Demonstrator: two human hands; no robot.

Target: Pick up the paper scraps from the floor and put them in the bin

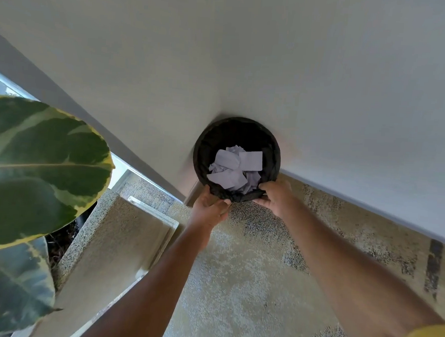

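A round black bin (207, 144) stands on the floor against the white wall. Several white paper scraps (235, 168) lie inside it. My left hand (210, 206) grips the bin's near rim on the left, with its thumb curled over the edge. On the right of that same near rim, my right hand (274, 196) holds on with fingers hooked over the rim. No scraps show on the floor in view.
A speckled stone floor (248, 274) stretches toward me. A stone planter ledge (123, 240) runs along the left, with large green-and-yellow leaves (38, 172) hanging over it. A white wall (300, 69) rises behind the bin.
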